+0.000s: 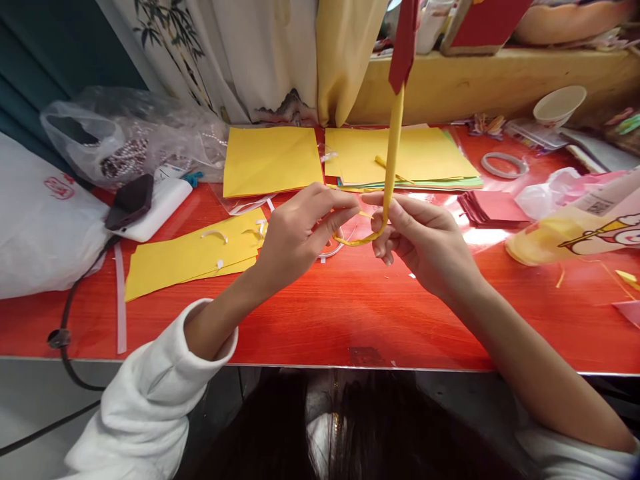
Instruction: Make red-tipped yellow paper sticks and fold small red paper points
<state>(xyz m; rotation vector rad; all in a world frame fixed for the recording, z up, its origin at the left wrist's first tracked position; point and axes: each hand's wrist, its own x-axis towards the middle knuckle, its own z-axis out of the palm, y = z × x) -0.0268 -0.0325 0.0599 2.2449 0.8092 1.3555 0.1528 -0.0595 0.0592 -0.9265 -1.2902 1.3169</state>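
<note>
A thin rolled yellow paper stick (394, 147) stands nearly upright above the red table, with a pointed red paper piece (404, 50) at its top. My right hand (433, 243) is closed around its lower part, thumb against the paper. Below the thumb the paper bends into a twisted yellow loop (357, 241) that curves toward the left. My left hand (300, 230) pinches near the loop's other end, fingertips and thumb close together. Just behind the loop a clear ring, perhaps a tape roll (333, 250), lies on the table, partly hidden.
Yellow sheets (273, 160) and a second paper stack (430, 150) lie at the back. Cut yellow strips (175, 267) are on the left, near a dark phone (131, 201) and plastic bags (45, 220). Red paper pieces (495, 208) and a tipped cup (575, 227) sit right.
</note>
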